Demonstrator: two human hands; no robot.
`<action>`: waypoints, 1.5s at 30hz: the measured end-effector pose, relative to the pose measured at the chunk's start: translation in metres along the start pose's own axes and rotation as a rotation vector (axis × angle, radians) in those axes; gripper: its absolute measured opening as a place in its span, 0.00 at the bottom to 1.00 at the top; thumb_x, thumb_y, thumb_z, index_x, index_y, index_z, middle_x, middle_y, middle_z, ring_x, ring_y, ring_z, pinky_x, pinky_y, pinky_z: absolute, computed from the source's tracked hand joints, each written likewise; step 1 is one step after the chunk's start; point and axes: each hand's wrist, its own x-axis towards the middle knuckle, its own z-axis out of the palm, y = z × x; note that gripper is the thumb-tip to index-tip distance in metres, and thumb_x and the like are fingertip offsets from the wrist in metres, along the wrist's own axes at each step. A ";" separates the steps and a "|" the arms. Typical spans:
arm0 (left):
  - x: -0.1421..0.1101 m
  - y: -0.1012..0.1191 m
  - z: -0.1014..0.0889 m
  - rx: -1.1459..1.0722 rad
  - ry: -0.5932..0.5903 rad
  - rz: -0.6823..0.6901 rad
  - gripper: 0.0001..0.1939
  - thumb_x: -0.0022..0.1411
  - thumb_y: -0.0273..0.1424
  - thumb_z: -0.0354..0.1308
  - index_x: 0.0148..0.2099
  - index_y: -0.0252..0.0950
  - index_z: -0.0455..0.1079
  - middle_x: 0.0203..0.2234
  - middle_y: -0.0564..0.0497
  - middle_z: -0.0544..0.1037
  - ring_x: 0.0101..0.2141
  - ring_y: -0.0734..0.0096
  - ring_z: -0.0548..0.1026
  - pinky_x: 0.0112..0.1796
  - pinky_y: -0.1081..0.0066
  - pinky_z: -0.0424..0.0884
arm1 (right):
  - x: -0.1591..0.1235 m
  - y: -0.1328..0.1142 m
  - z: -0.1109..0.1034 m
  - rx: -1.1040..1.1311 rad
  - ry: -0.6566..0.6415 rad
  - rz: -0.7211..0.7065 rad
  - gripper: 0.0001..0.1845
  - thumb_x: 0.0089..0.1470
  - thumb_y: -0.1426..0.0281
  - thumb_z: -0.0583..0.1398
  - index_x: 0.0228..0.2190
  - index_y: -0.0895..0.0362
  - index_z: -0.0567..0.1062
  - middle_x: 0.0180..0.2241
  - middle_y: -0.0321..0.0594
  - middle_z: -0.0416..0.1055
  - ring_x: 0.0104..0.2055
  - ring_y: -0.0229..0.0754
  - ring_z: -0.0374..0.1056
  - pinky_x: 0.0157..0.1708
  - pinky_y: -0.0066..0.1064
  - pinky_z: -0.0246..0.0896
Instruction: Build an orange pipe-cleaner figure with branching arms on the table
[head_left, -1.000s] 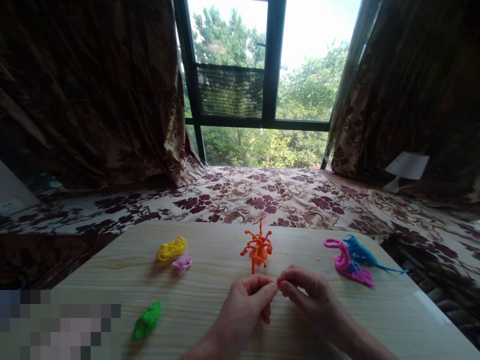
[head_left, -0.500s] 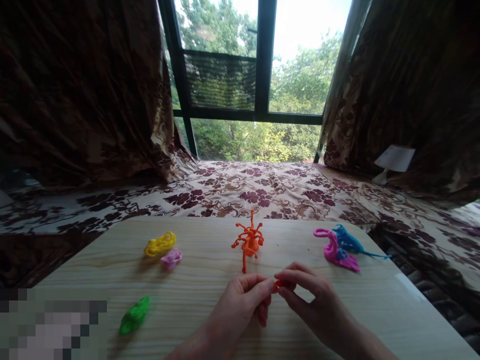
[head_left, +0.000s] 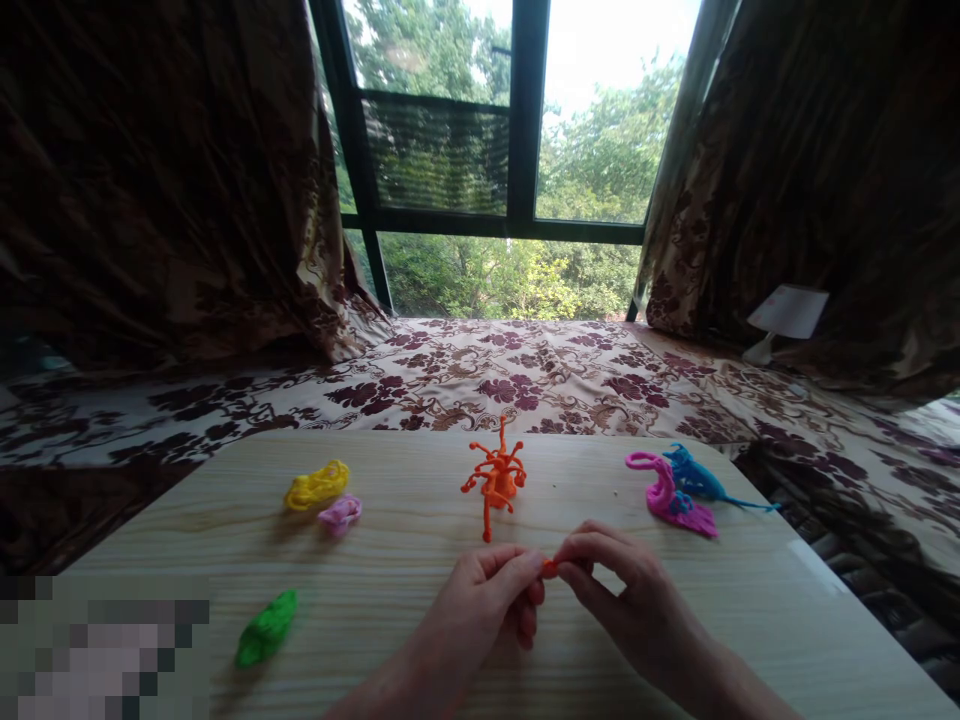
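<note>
Between my fingertips is a small piece of orange modelling clay (head_left: 550, 568). My left hand (head_left: 491, 610) pinches one end of it between thumb and forefinger, the other fingers curled under. On the other end, my right hand (head_left: 626, 585) pinches with thumb and fingertips. Just beyond my hands stands an orange clay figure (head_left: 500, 484) with many thin, knob-tipped arms, one long arm reaching toward me. Neither hand touches that figure. Most of the small piece is hidden by my fingers.
On the wooden table (head_left: 405, 500), yellow clay strands (head_left: 318, 486), a pink clay lump (head_left: 341, 514) and a green clay lump (head_left: 268, 629) lie at left. At right, a magenta clay swan-like figure (head_left: 667, 500) touches a blue long-tailed clay figure (head_left: 701, 475). A white lamp (head_left: 789, 312) stands beyond.
The view has shifted, so the table items appear further left and higher. My fingers have moved slightly apart and together around the orange clay, which shows more between them now.
</note>
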 end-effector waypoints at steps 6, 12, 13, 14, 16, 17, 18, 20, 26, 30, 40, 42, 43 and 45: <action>-0.001 0.002 0.002 0.031 0.030 0.024 0.16 0.53 0.41 0.55 0.30 0.31 0.69 0.19 0.55 0.64 0.20 0.80 0.61 0.22 0.77 0.59 | -0.002 0.002 0.000 -0.009 0.077 0.004 0.09 0.53 0.71 0.56 0.37 0.54 0.72 0.29 0.38 0.69 0.31 0.37 0.65 0.31 0.26 0.60; 0.000 0.000 0.001 0.020 0.028 0.033 0.17 0.53 0.42 0.54 0.29 0.31 0.71 0.19 0.54 0.65 0.20 0.80 0.61 0.22 0.77 0.59 | 0.000 0.001 0.001 0.045 0.028 0.008 0.08 0.53 0.70 0.55 0.33 0.56 0.73 0.28 0.38 0.69 0.29 0.36 0.65 0.31 0.26 0.61; 0.000 0.000 0.001 0.011 0.027 0.024 0.18 0.53 0.43 0.54 0.30 0.30 0.71 0.19 0.54 0.66 0.20 0.80 0.62 0.22 0.76 0.59 | 0.001 0.001 0.001 0.045 0.027 0.011 0.08 0.53 0.70 0.54 0.31 0.57 0.73 0.27 0.38 0.69 0.29 0.36 0.65 0.31 0.26 0.61; 0.000 0.000 0.001 0.001 0.027 0.014 0.19 0.53 0.44 0.53 0.30 0.30 0.71 0.20 0.53 0.66 0.20 0.79 0.62 0.23 0.76 0.60 | 0.001 0.000 0.000 0.043 0.029 0.013 0.08 0.53 0.70 0.54 0.31 0.57 0.73 0.27 0.38 0.68 0.29 0.36 0.65 0.31 0.26 0.61; 0.000 0.001 0.002 -0.010 0.029 -0.004 0.21 0.54 0.45 0.51 0.30 0.30 0.70 0.20 0.53 0.66 0.20 0.79 0.62 0.23 0.76 0.60 | 0.001 0.000 0.000 0.036 0.035 0.016 0.08 0.54 0.70 0.54 0.31 0.57 0.73 0.27 0.38 0.68 0.29 0.36 0.64 0.31 0.26 0.60; 0.000 0.001 0.002 -0.010 0.029 -0.008 0.21 0.54 0.45 0.51 0.29 0.30 0.70 0.20 0.53 0.66 0.20 0.79 0.62 0.22 0.76 0.60 | 0.001 0.000 0.000 0.033 0.036 0.014 0.08 0.54 0.70 0.54 0.30 0.57 0.73 0.27 0.38 0.68 0.29 0.36 0.64 0.31 0.26 0.60; 0.000 0.001 0.002 -0.006 0.029 -0.008 0.20 0.53 0.45 0.52 0.29 0.31 0.69 0.20 0.53 0.66 0.20 0.79 0.62 0.22 0.76 0.60 | 0.001 0.001 0.000 0.030 0.035 0.012 0.08 0.54 0.70 0.54 0.30 0.57 0.73 0.27 0.38 0.68 0.29 0.36 0.64 0.31 0.26 0.60; 0.000 0.000 0.002 0.007 0.031 0.005 0.18 0.53 0.44 0.53 0.29 0.31 0.69 0.20 0.54 0.65 0.20 0.79 0.61 0.23 0.76 0.60 | 0.001 0.001 -0.001 0.024 0.031 0.008 0.09 0.54 0.70 0.54 0.30 0.57 0.73 0.27 0.39 0.68 0.29 0.36 0.64 0.30 0.26 0.60; -0.001 -0.001 0.001 0.017 0.031 0.033 0.17 0.55 0.42 0.51 0.30 0.31 0.68 0.20 0.54 0.65 0.20 0.79 0.62 0.24 0.76 0.60 | 0.001 -0.001 -0.001 0.024 0.033 0.007 0.09 0.54 0.70 0.54 0.29 0.57 0.74 0.27 0.38 0.68 0.29 0.36 0.64 0.30 0.26 0.59; -0.001 0.002 0.003 0.028 0.022 0.019 0.16 0.54 0.41 0.53 0.29 0.31 0.68 0.19 0.54 0.65 0.20 0.79 0.61 0.24 0.76 0.59 | 0.002 -0.002 -0.002 0.025 0.035 0.005 0.10 0.54 0.69 0.54 0.28 0.57 0.74 0.27 0.39 0.68 0.28 0.35 0.64 0.29 0.25 0.59; -0.002 0.002 0.003 0.054 0.023 0.046 0.16 0.55 0.41 0.52 0.29 0.31 0.69 0.19 0.54 0.66 0.20 0.79 0.62 0.24 0.76 0.59 | 0.000 0.000 -0.004 0.001 0.021 0.005 0.13 0.56 0.68 0.52 0.25 0.58 0.73 0.26 0.38 0.67 0.28 0.35 0.63 0.29 0.26 0.59; -0.002 0.001 0.003 0.057 0.025 0.049 0.16 0.55 0.40 0.52 0.29 0.31 0.69 0.19 0.54 0.66 0.20 0.80 0.62 0.24 0.76 0.59 | -0.001 -0.001 -0.005 0.003 0.015 0.018 0.14 0.57 0.69 0.50 0.26 0.57 0.73 0.26 0.38 0.66 0.28 0.35 0.63 0.29 0.26 0.58; -0.002 0.001 0.003 0.056 0.027 0.045 0.16 0.55 0.40 0.52 0.30 0.31 0.69 0.19 0.54 0.66 0.20 0.80 0.62 0.24 0.77 0.58 | -0.001 -0.001 -0.006 0.003 0.025 0.022 0.14 0.57 0.69 0.50 0.27 0.57 0.73 0.26 0.38 0.67 0.28 0.35 0.63 0.30 0.26 0.58; -0.002 0.000 0.002 0.046 0.027 0.037 0.16 0.55 0.41 0.52 0.30 0.31 0.69 0.19 0.54 0.66 0.20 0.80 0.62 0.24 0.76 0.59 | -0.002 -0.002 -0.005 -0.007 0.066 0.017 0.10 0.56 0.70 0.52 0.33 0.55 0.74 0.28 0.38 0.68 0.31 0.36 0.64 0.32 0.26 0.59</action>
